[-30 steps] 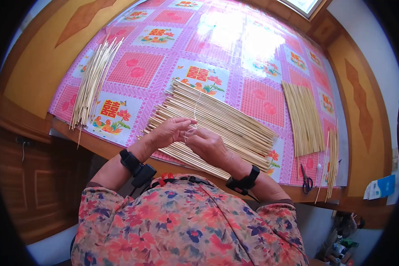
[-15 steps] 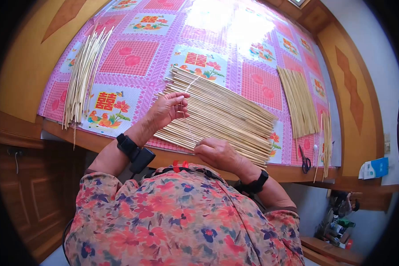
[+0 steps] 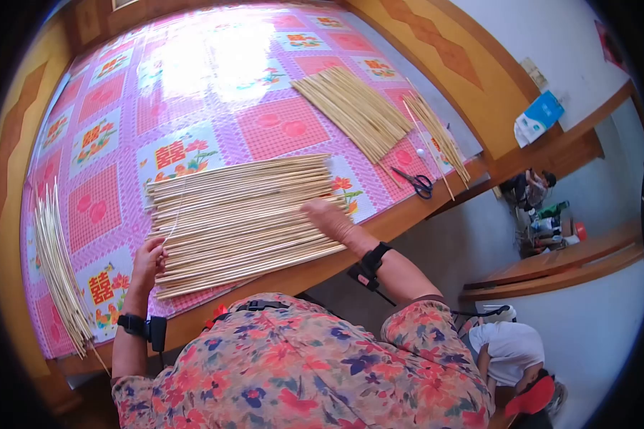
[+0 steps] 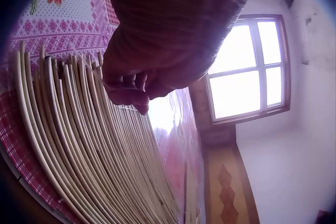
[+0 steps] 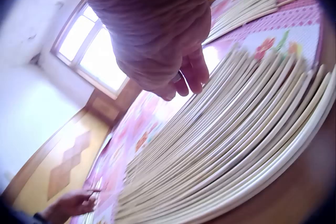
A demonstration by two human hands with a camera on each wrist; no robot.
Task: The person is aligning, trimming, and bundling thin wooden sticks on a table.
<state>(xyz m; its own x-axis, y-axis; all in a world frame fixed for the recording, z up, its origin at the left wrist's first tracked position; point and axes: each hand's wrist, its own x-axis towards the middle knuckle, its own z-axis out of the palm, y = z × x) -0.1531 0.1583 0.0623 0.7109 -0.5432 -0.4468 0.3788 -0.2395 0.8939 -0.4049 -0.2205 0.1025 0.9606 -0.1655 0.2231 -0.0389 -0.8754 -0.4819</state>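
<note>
Row of pale sticks (image 3: 243, 222) lies flat on the patterned tablecloth (image 3: 286, 125), in front of the person and close to the table's wooden edge (image 3: 404, 214). Sticks run roughly side to side; ends uneven. White string (image 3: 177, 218) crosses them near their left end.

Hands well apart, one at each end of the row. Left hand (image 3: 147, 266) beside the left ends, fingers bent, fingertips pinching the string. Right hand (image 3: 329, 220) over the right end, blurred in the head view; right wrist view shows its fingers loosely bent, pointing down at the sticks. Cannot tell whether they touch. Black band on each wrist.

Far left: loose bundle of sticks (image 3: 61, 275), lying lengthwise away from the person. Beyond the right end: second row of sticks (image 3: 354, 114), set at a slant. Scissors (image 3: 422, 187) near its lower corner, close to the table's edge. Thin bundle (image 3: 440, 139) to the right of those. Small white ball (image 3: 420, 152) between scissors and thin bundle.

Lower right, off the table: second person in white shirt (image 3: 508, 354) and red cap (image 3: 533, 395).
</note>
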